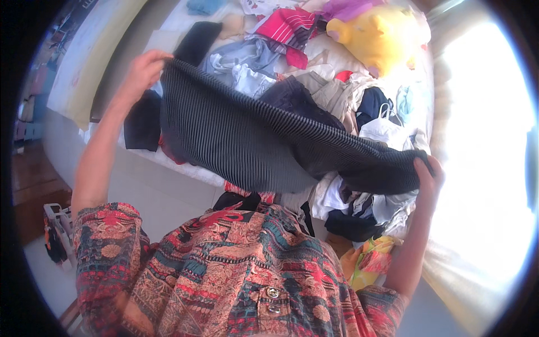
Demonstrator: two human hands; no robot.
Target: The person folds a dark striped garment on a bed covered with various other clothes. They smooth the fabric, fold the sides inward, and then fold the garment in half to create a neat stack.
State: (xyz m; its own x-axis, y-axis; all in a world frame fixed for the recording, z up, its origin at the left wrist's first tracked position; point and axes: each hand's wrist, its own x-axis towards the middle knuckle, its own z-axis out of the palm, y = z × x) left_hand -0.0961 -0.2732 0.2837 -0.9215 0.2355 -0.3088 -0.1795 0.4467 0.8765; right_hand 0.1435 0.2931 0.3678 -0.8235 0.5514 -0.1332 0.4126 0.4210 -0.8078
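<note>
A dark striped garment (pixel 236 139) hangs stretched between my two hands, above a bed heaped with clothes. My left hand (pixel 147 71) pinches its upper left corner. At its far right end my right hand (pixel 430 172) grips the cloth, lower than the left. The top edge slopes down from left to right, and the lower part sags in loose folds. Just below and behind my left hand lies a black folded cloth (pixel 142 122) at the bed's edge. White and grey clothes (pixel 385 206) are piled beneath the garment near my right hand.
A yellow plush toy (pixel 379 38) rests at the back right of the bed. Around it lie a pink striped cloth (pixel 286 27), a white strappy top (pixel 385 130) and blue-grey clothes (pixel 244 54). A bright curtained window (pixel 484 139) is at right.
</note>
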